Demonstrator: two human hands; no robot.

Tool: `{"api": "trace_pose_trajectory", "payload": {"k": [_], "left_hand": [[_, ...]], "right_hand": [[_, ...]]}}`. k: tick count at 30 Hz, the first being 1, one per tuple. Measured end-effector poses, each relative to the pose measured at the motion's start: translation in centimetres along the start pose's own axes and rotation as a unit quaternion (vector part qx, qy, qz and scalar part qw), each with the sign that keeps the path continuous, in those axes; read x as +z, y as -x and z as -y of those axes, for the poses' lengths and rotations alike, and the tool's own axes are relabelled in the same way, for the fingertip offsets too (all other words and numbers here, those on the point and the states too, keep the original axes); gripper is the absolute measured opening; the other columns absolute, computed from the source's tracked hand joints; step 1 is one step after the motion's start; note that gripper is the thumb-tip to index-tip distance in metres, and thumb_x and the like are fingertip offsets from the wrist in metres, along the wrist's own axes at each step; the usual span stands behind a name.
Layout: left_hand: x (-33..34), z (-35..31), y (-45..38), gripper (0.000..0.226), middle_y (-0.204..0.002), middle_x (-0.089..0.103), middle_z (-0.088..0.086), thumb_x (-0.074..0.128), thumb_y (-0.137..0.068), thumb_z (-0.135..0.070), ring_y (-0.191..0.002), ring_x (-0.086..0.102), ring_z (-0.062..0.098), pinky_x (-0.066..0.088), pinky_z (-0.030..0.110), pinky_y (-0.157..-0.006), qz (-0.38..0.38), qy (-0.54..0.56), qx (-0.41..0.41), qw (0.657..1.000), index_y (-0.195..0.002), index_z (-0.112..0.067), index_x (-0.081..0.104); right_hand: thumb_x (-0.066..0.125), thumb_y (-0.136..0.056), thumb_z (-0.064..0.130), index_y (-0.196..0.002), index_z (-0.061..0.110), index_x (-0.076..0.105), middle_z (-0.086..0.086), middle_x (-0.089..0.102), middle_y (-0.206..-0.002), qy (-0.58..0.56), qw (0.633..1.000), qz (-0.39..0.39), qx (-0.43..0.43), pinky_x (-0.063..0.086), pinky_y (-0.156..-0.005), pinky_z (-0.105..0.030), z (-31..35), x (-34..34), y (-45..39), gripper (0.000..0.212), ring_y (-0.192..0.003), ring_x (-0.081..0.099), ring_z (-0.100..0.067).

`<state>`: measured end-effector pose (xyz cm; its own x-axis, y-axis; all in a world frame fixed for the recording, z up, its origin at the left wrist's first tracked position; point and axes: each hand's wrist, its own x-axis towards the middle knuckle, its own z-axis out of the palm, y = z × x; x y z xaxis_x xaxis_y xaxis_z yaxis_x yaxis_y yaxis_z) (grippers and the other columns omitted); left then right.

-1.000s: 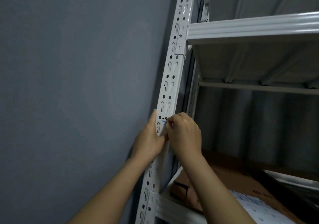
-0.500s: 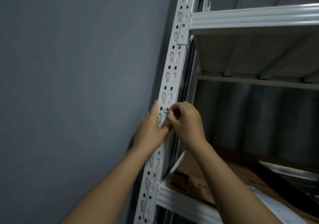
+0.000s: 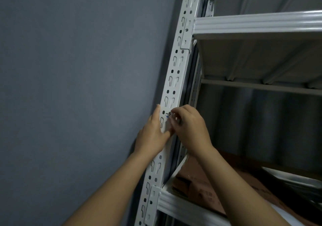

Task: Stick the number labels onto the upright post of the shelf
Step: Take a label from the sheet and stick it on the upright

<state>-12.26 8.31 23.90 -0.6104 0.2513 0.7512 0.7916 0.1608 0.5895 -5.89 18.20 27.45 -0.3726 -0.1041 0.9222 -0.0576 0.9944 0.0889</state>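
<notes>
On white slotted post [image 3: 176, 79], small black-and-blue-marked label [image 3: 167, 115].

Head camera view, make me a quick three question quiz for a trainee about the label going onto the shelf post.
1. True or false: the label sits on the upright post below the upper shelf beam.
2. Which hand pinches the label at its edge? A) left hand B) right hand
3. Fill in: the left hand lies against the post's ____ side, next to the grey wall.

Key: 1 true; 2 B; 3 left
</notes>
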Motion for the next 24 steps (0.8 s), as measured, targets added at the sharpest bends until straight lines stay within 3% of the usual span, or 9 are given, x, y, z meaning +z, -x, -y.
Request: {"api": "trace_pose_trajectory", "payload": {"k": [5,8,10,12,14,17,20,24], "left_hand": [[0.0,0.0,-0.3,0.076,-0.135,0.051,-0.011,0.059,-0.081,-0.053,-0.114,0.057,0.017,0.050,0.041,-0.088,0.003,0.036,0.001,0.999,-0.145,-0.039,0.020],[-0.3,0.3,-0.5,0.059,-0.122,0.058,-0.020,0.066,-0.084,-0.027,-0.109,0.059,0.007,0.052,0.032,-0.087,0.036,0.124,0.006,0.992,-0.127,-0.052,0.035],[-0.7,0.8,-0.8,0.071,-0.118,0.059,-0.025,0.062,-0.087,-0.009,-0.110,0.059,0.007,0.050,0.038,-0.094,0.066,0.180,0.013,0.981,-0.111,-0.071,0.036],[-0.8,1.1,-1.2,0.074,-0.116,0.057,-0.028,0.054,-0.091,-0.006,-0.113,0.058,0.009,0.046,0.044,-0.100,0.085,0.201,0.000,0.976,-0.104,-0.076,0.036],[-0.7,1.0,-1.7,0.054,-0.113,0.057,-0.027,0.049,-0.096,-0.012,-0.113,0.057,0.008,0.043,0.043,-0.103,0.070,0.208,-0.010,0.976,-0.107,-0.065,0.041],[-0.9,0.4,-2.2,0.020,-0.099,0.061,-0.019,0.050,-0.097,-0.026,-0.098,0.060,0.004,0.048,0.037,-0.094,0.013,0.213,-0.028,0.977,-0.101,-0.045,0.045],[-0.8,0.0,-2.4,0.014,-0.090,0.060,-0.019,0.054,-0.094,-0.030,-0.086,0.058,-0.003,0.048,0.028,-0.080,-0.014,0.199,-0.035,0.979,-0.102,-0.036,0.045],[-0.6,-0.3,-2.6,0.016,-0.089,0.058,-0.019,0.059,-0.091,-0.030,-0.085,0.059,0.002,0.050,0.029,-0.078,-0.038,0.185,-0.049,0.981,-0.101,-0.033,0.046]], "right_hand": [[0.059,-0.094,0.017,-0.097,0.002,0.071,-0.010,0.064,-0.097,0.050,0.999,-0.003,-0.007,0.052,-0.071,-0.040,0.4,0.0,-0.1,0.020,-0.091,0.058,-0.025],[0.057,-0.096,0.018,-0.098,0.002,0.070,-0.010,0.063,-0.100,0.053,0.999,0.010,-0.011,0.052,-0.073,-0.039,0.3,0.0,-0.2,0.021,-0.093,0.056,-0.025],[0.058,-0.095,0.017,-0.096,0.001,0.069,-0.010,0.063,-0.099,0.051,0.998,0.008,-0.019,0.049,-0.071,-0.034,0.2,0.0,-0.3,0.018,-0.091,0.056,-0.024],[0.062,-0.092,0.014,-0.092,0.002,0.068,-0.010,0.063,-0.094,0.055,0.998,0.005,-0.029,0.043,-0.066,-0.027,0.1,0.1,-0.4,0.014,-0.085,0.057,-0.023],[0.064,-0.090,0.014,-0.090,0.004,0.068,-0.008,0.063,-0.091,0.050,0.998,0.005,-0.030,0.038,-0.067,-0.022,-0.1,0.2,-0.3,0.010,-0.082,0.057,-0.020],[0.063,-0.091,0.016,-0.094,0.007,0.067,-0.005,0.062,-0.093,0.036,0.999,0.012,-0.031,0.035,-0.071,-0.019,-0.3,0.3,-0.1,0.010,-0.083,0.055,-0.015],[0.061,-0.092,0.017,-0.096,0.007,0.067,-0.005,0.061,-0.095,0.034,0.999,0.018,-0.034,0.034,-0.073,-0.020,-0.4,0.2,-0.3,0.012,-0.084,0.050,-0.013],[0.052,-0.098,0.022,-0.101,0.008,0.064,-0.003,0.057,-0.101,0.031,0.998,0.039,-0.033,0.031,-0.076,-0.017,-0.4,0.1,-0.4,0.018,-0.087,0.041,-0.007]]}}
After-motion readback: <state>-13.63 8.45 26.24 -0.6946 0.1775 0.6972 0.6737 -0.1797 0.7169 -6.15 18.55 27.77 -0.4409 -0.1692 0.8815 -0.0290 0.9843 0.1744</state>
